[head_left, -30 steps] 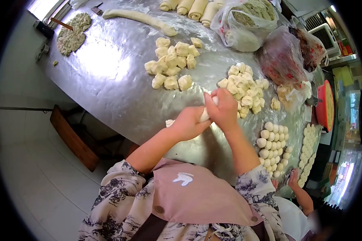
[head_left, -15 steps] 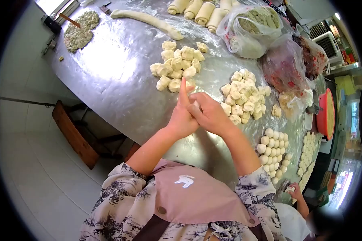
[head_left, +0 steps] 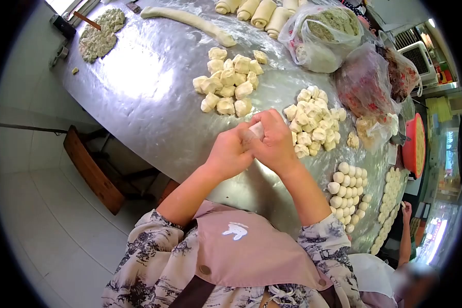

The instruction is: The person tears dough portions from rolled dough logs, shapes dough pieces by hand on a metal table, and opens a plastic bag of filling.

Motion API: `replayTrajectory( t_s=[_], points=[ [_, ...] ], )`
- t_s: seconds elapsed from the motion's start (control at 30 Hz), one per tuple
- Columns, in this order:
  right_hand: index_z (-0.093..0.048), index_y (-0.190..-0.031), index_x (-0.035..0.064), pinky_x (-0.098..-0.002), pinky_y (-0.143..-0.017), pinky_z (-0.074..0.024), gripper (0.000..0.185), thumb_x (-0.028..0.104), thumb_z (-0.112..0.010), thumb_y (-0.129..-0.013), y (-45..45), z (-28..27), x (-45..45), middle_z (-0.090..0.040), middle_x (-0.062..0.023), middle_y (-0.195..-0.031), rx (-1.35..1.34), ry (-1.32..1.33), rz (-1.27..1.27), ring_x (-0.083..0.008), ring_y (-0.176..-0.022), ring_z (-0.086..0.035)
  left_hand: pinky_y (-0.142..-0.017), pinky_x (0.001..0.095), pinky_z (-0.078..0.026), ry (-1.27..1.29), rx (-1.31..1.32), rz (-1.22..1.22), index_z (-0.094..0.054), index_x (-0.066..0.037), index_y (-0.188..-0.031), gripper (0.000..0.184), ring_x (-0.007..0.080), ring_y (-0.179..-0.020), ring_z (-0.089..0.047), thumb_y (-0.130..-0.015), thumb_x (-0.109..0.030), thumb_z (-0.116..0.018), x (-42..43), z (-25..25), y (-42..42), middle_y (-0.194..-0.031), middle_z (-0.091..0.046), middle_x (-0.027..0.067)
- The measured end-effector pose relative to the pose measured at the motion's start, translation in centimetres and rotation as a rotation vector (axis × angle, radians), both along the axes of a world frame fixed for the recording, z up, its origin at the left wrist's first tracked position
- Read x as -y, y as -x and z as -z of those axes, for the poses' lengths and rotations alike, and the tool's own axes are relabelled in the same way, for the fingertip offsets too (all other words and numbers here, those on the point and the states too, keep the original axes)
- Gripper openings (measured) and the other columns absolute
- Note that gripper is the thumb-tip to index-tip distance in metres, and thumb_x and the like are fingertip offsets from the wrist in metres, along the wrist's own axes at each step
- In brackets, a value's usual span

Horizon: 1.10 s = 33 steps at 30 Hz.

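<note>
A small pale piece of dough is pinched between both my hands over the metal table. My left hand has its fingers curled in against the dough from the left. From the other side my right hand wraps round it, the fingers bent over the top. Much of the dough is hidden by the fingers. Just beyond my hands lies a loose pile of cut dough pieces. A second pile of smaller, paler dough pieces sits right of my right hand.
Rows of smooth dough balls lie at the right. A long dough rope and dough rolls are at the far side. Filled plastic bags and a red basin stand right. A co-worker's hand is at lower right.
My left hand's raised index finger has folded down, and my fingers have closed round the dough. The co-worker's hand has moved up and away from the table edge.
</note>
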State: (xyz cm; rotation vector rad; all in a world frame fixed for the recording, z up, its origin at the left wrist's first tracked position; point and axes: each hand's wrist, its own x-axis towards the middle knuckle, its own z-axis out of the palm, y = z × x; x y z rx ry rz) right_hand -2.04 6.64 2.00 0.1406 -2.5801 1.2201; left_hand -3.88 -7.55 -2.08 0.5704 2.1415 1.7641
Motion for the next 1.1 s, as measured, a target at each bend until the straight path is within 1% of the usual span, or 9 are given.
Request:
replayTrajectory(
  t_s=[0.23, 0.33, 0.43, 0.57, 0.67, 0.73, 0.83, 0.97, 1.1],
  points=[
    [-0.060, -0.084, 0.0073, -0.0386, -0.055, -0.0482, 0.021, 0.023, -0.075, -0.084, 1.3, 0.7, 1.9, -0.056, -0.0105, -0.077, -0.074, -0.078, -0.017, -0.0282, -0.063, -0.058, -0.069, 0.0389, -0.049, 0.045, -0.090, 0.030, -0.063, -0.002, -0.094, 0.016, 0.0319, -0.075, -0.062, -0.080, -0.007, -0.064, 2.2, 0.5, 0.8, -0.082, -0.065, 0.0163],
    [-0.059, -0.084, 0.0057, -0.0404, -0.057, -0.0482, 0.022, 0.021, -0.075, -0.083, 4.3, 2.3, 1.2, -0.056, -0.0117, -0.075, -0.209, -0.207, 0.013, -0.0302, -0.067, -0.059, -0.071, 0.0398, -0.050, -0.011, 0.161, 0.105, -0.063, -0.003, -0.095, 0.015, 0.0342, -0.077, -0.062, -0.082, -0.008, -0.065, 3.2, -0.5, 1.2, -0.084, -0.064, 0.0162],
    [-0.061, -0.093, 0.0027, -0.0442, -0.071, -0.0501, 0.029, 0.029, -0.071, -0.087, 7.7, 2.1, -0.7, -0.061, -0.0159, -0.088, -0.037, -0.351, 0.091, -0.0341, -0.079, -0.062, -0.071, 0.0354, -0.050, -0.163, -0.097, 0.261, -0.066, -0.003, -0.097, 0.014, 0.0271, -0.078, -0.064, -0.085, -0.008, -0.070, 3.5, -1.7, 0.1, -0.087, -0.066, 0.0129],
    [-0.056, -0.121, 0.0011, -0.0423, -0.096, -0.0450, 0.043, 0.035, -0.061, -0.096, 9.8, 1.2, -0.7, -0.056, -0.0215, -0.121, 0.055, -0.023, 0.062, -0.0365, -0.110, -0.057, -0.075, 0.0364, -0.051, 0.162, -0.159, 0.022, -0.060, -0.007, -0.119, 0.038, 0.0297, -0.082, -0.066, -0.083, -0.009, -0.073, 3.9, 0.1, 1.1, -0.086, -0.064, 0.0140],
    [-0.046, -0.136, -0.0001, -0.0418, -0.111, -0.0336, 0.051, 0.034, -0.056, -0.098, 8.5, 1.7, 0.2, -0.048, -0.0237, -0.137, 0.090, 0.052, -0.079, -0.0382, -0.132, -0.043, -0.083, 0.0382, -0.052, 0.125, -0.092, -0.102, -0.032, -0.010, -0.147, 0.081, 0.0319, -0.093, -0.066, -0.080, -0.012, -0.077, 4.0, 0.7, 1.4, -0.107, -0.064, 0.0158],
    [-0.050, -0.130, 0.0017, -0.0415, -0.104, -0.0409, 0.045, 0.029, -0.060, -0.095, 5.5, 1.5, 1.7, -0.054, -0.0211, -0.128, 0.196, -0.028, -0.162, -0.0370, -0.122, -0.051, -0.090, 0.0375, -0.051, 0.146, -0.236, -0.211, -0.011, -0.010, -0.156, 0.103, 0.0318, -0.100, -0.064, -0.077, -0.011, -0.078, 3.9, 1.8, 1.4, -0.133, -0.053, 0.0195],
    [-0.061, -0.111, 0.0053, -0.0374, -0.086, -0.0492, 0.022, 0.014, -0.064, -0.091, 2.1, 2.4, 3.3, -0.061, -0.0145, -0.108, 0.312, 0.056, -0.329, -0.0303, -0.099, -0.062, -0.093, 0.0363, -0.050, 0.008, -0.170, -0.267, -0.006, -0.012, -0.157, 0.107, 0.0307, -0.105, -0.064, -0.076, -0.009, -0.075, 3.4, 3.9, 1.5, -0.139, -0.047, 0.0208],
    [-0.061, -0.099, 0.0031, -0.0368, -0.071, -0.0507, 0.014, 0.014, -0.066, -0.090, 1.4, 4.1, 3.3, -0.063, -0.0125, -0.093, 0.143, 0.024, -0.178, -0.0283, -0.080, -0.064, -0.085, 0.0346, -0.053, 0.127, -0.530, -0.018, -0.046, -0.006, -0.137, 0.066, 0.0263, -0.096, -0.067, -0.077, -0.007, -0.073, 4.6, 4.8, 1.9, -0.131, -0.056, 0.0168],
    [-0.061, -0.095, 0.0028, -0.0362, -0.066, -0.0508, 0.013, 0.012, -0.067, -0.089, 1.9, 2.4, 3.5, -0.063, -0.0120, -0.087, 0.056, 0.067, -0.106, -0.0271, -0.074, -0.063, -0.079, 0.0350, -0.052, 0.070, -0.065, -0.080, -0.060, -0.003, -0.110, 0.034, 0.0267, -0.087, -0.067, -0.078, -0.005, -0.070, 4.2, 4.8, 0.6, -0.103, -0.068, 0.0119]
  ],
)
